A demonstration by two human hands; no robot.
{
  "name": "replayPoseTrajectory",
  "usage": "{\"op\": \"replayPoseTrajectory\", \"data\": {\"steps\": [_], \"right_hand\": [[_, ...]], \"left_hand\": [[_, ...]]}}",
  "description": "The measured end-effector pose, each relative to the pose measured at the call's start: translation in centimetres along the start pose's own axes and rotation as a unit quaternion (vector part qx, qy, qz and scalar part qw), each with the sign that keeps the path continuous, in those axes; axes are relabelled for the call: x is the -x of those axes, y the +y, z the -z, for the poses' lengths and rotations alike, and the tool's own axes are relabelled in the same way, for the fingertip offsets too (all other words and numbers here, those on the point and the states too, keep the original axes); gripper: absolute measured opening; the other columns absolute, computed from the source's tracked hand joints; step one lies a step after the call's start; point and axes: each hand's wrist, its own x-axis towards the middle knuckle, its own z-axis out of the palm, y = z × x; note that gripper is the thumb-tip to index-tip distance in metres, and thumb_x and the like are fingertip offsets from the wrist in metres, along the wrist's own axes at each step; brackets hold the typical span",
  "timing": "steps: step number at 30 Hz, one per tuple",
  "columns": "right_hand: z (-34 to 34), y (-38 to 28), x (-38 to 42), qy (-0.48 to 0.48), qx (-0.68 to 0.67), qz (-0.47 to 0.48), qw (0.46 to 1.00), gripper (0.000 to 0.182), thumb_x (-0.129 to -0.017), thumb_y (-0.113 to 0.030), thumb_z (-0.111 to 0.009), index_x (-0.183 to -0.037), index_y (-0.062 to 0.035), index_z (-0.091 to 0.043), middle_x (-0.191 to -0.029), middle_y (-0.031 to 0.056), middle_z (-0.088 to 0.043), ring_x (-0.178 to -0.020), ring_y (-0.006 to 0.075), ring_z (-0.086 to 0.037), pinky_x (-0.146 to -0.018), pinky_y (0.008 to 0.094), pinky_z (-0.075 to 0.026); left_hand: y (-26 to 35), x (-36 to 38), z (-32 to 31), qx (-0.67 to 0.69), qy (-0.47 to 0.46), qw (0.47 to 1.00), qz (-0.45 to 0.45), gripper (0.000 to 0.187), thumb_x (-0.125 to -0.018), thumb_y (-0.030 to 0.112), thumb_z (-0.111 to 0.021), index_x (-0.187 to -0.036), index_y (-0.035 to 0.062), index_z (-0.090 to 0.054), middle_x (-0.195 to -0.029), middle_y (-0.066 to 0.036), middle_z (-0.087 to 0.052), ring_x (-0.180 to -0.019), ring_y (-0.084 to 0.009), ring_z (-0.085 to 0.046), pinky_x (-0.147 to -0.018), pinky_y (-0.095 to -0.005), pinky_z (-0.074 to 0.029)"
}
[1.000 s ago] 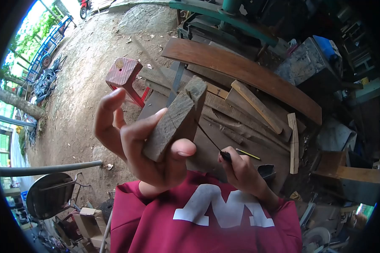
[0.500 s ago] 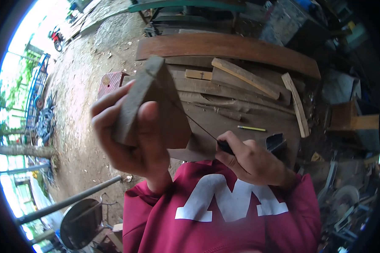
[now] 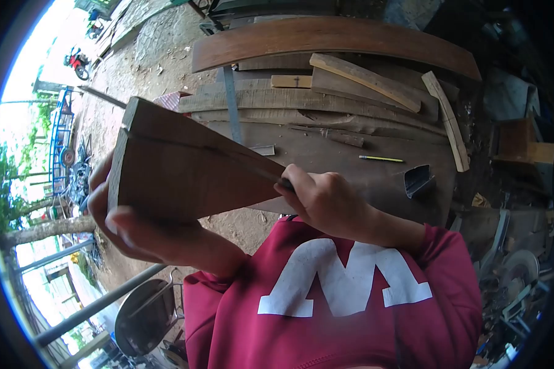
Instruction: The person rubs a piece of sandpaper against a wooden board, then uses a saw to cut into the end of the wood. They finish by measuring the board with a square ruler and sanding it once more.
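A wedge-shaped block of brown wood [image 3: 172, 172] is raised in front of my chest, its wide end at the left and its narrow end toward the right. My left hand [image 3: 151, 237] is closed around the wide end from below. My right hand [image 3: 329, 200] grips the dark handle of a long, thin metal tool that looks like a file [image 3: 103, 97]. The file slants along the block, and its far end sticks out past the upper left corner. Its middle stretch is hard to make out. A dark line crosses the block's broad face.
On the workbench [image 3: 345, 178] lie a yellow pencil [image 3: 381, 159], a dark curved piece [image 3: 418, 180], a metal strip [image 3: 231, 101] and several boards. A long curved plank [image 3: 332, 42] stretches across the back. A chair [image 3: 144, 317] and metal pipe [image 3: 98, 307] stand at lower left.
The block has turned and shifted left, now showing its broad face. My right hand has moved left with the file, whose tip now shows beyond the block.
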Motion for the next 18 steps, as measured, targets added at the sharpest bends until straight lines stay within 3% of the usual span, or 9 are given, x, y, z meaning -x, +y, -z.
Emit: {"op": "replayPoseTrajectory", "data": {"steps": [1, 3, 5, 6, 7, 9, 14, 16, 18], "right_hand": [[0.2, -0.1, -0.1, 0.005, -0.005, -0.008, 1.0, 0.019, -0.084, -0.016, -0.053, -0.08, -0.0009, -0.044, -0.051, 0.0143, -0.051, -0.048, 0.03, -0.056, -0.04, 0.0369, -0.043], [0.8, 0.0, -0.1, 0.001, -0.005, -0.001, 1.0, 0.022, -0.085, -0.02, -0.051, -0.077, -0.0011, -0.042, -0.049, 0.0144, -0.051, -0.046, 0.03, -0.057, -0.04, 0.0373, -0.044], [1.4, -0.2, 0.1, -0.006, 0.001, -0.001, 1.0, 0.026, -0.086, -0.023, -0.049, -0.073, -0.0014, -0.041, -0.046, 0.0144, -0.051, -0.045, 0.0299, -0.057, -0.039, 0.0376, -0.046], [1.7, -0.4, 0.2, -0.016, -0.004, -0.005, 1.0, 0.026, -0.086, -0.022, -0.049, -0.073, -0.0014, -0.041, -0.046, 0.0147, -0.051, -0.045, 0.0301, -0.057, -0.039, 0.0377, -0.046], [1.9, -0.6, 0.3, -0.028, -0.009, -0.006, 1.0, 0.026, -0.086, -0.022, -0.049, -0.073, -0.0015, -0.04, -0.046, 0.0151, -0.051, -0.045, 0.0302, -0.057, -0.04, 0.0378, -0.046], [2.0, -1.0, 0.4, -0.04, -0.013, -0.004, 0.999, 0.025, -0.086, -0.021, -0.049, -0.073, -0.0014, -0.04, -0.046, 0.0153, -0.051, -0.046, 0.0304, -0.057, -0.04, 0.0378, -0.046], [1.9, -1.1, 0.8, -0.057, -0.003, -0.001, 0.998, 0.024, -0.085, -0.02, -0.049, -0.074, -0.001, -0.04, -0.046, 0.0156, -0.051, -0.046, 0.0305, -0.057, -0.04, 0.0381, -0.046], [2.1, -1.1, 0.8, -0.042, -0.009, -0.004, 0.999, 0.024, -0.085, -0.019, -0.05, -0.074, -0.0008, -0.04, -0.046, 0.0149, -0.05, -0.045, 0.0307, -0.057, -0.039, 0.0383, -0.046], [2.0, -0.7, 0.9, -0.023, -0.004, -0.016, 1.0, 0.023, -0.085, -0.02, -0.05, -0.075, -0.0013, -0.04, -0.047, 0.0145, -0.051, -0.045, 0.0304, -0.057, -0.039, 0.0382, -0.045]], "left_hand": [[-0.4, -0.8, 0.5, -0.005, 0.003, 1.0, -0.003, 0.048, -0.088, 0.043, -0.037, -0.083, -0.0026, -0.051, -0.094, -0.019, -0.055, -0.088, -0.0232, -0.053, -0.078, -0.0337, -0.043], [-2.3, -3.7, 2.5, 0.243, -0.018, 0.97, 0.013, 0.052, -0.089, 0.04, -0.028, -0.088, -0.0052, -0.054, -0.099, -0.023, -0.055, -0.095, -0.0255, -0.053, -0.08, -0.0351, -0.042], [-2.1, -9.0, 3.3, 0.02, 0.101, 0.99, -0.095, 0.044, -0.091, 0.032, -0.033, -0.098, -0.0038, -0.057, -0.104, -0.018, -0.057, -0.096, -0.0215, -0.054, -0.081, -0.0323, -0.043], [-1.7, -11.5, 2.5, 0.02, 0.102, 0.99, -0.091, 0.044, -0.091, 0.032, -0.033, -0.098, -0.0038, -0.057, -0.104, -0.018, -0.057, -0.096, -0.0215, -0.054, -0.081, -0.0323, -0.043], [-1.6, -14.2, 1.0, -0.034, 0.046, 0.971, -0.234, 0.034, -0.09, 0.026, -0.036, -0.096, -0.0018, -0.054, -0.102, -0.016, -0.053, -0.096, -0.0224, -0.052, -0.083, -0.0352, -0.042], [-1.7, -17.5, -0.8, -0.143, -0.071, 0.852, -0.499, 0.014, -0.089, 0.013, -0.041, -0.092, 0.0022, -0.049, -0.098, -0.011, -0.046, -0.097, -0.0242, -0.047, -0.087, -0.0412, -0.039], [-3.8, -14.1, -1.8, -0.296, -0.125, 0.851, -0.416, 0.032, -0.09, 0.02, -0.037, -0.105, 0.0014, -0.057, -0.104, -0.009, -0.059, -0.089, -0.0174, -0.058, -0.078, -0.0296, -0.046], [-2.3, -13.1, 1.3, -0.305, -0.128, 0.865, -0.378, 0.03, -0.089, 0.012, -0.034, -0.1, -0.0003, -0.059, -0.101, -0.01, -0.06, -0.079, -0.0215, -0.061, -0.072, -0.0293, -0.05], [-1.3, -10.0, 4.8, -0.108, -0.078, 0.976, -0.172, 0.039, -0.09, 0.023, -0.03, -0.098, -0.0051, -0.056, -0.1, -0.018, -0.057, -0.08, -0.027, -0.058, -0.078, -0.0362, -0.049]]}}
